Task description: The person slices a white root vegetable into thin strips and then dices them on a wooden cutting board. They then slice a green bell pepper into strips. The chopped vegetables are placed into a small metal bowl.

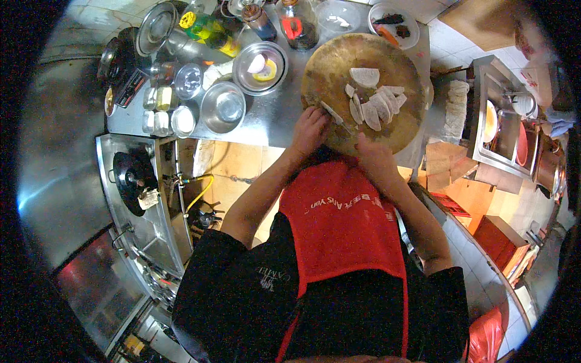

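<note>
Centre-right on the round wooden board point(327, 66): pale slices point(376, 110), clustered; one half-round piece point(365, 77) just beyond. Left hand point(311, 129), fingers bent beside a narrow pale piece point(331, 112); right hand point(372, 149), near edge; cannot tell what either grip grasps. Leftward, on desk point(266, 115): steel bowl point(223, 107).

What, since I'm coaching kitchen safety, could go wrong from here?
The left hand is close beside a thin pale strip on the round board; if that is a blade, which I can't tell, the hand might be nicked. The front metal bowl stands near the front edge of the counter, so a stray arm might knock it off. The pale slices lie loose, so a bump could scatter them.
</note>
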Motion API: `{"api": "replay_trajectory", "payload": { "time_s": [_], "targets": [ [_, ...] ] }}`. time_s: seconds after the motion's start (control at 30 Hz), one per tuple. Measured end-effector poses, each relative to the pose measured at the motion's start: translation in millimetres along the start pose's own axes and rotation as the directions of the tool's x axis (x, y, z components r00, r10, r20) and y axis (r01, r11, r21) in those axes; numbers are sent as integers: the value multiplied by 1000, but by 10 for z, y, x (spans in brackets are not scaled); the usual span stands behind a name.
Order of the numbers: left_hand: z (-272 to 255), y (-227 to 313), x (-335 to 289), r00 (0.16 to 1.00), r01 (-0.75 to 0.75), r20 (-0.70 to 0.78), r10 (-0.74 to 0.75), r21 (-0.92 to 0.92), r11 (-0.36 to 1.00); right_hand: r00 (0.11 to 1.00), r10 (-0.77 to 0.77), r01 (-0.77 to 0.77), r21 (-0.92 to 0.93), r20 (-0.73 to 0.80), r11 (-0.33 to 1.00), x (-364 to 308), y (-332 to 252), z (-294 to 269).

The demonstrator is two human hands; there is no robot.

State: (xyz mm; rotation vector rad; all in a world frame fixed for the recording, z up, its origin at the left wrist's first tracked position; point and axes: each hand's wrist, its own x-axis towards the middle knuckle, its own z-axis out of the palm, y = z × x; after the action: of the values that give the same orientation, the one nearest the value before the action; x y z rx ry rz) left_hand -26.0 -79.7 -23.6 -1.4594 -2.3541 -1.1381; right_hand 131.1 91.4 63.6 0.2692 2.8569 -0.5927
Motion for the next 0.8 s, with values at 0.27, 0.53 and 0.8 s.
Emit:
{"api": "replay_trajectory", "payload": {
  "time_s": [0.27, 0.53, 0.8],
  "targets": [
    [31, -88, -39, 999, 31, 13, -30, -58, 998, 990, 16, -12, -29, 142, 1000, 81, -72, -118],
    [65, -131, -90, 1000, 16, -21, -16, 7, 1000, 995, -38, 26, 129, 90, 991, 843, -210, 122],
    [169, -47, 158, 998, -58, -28, 56, -57, 997, 955, 278, -294, 242, 100, 925, 392, -16, -159]
  ]
}}
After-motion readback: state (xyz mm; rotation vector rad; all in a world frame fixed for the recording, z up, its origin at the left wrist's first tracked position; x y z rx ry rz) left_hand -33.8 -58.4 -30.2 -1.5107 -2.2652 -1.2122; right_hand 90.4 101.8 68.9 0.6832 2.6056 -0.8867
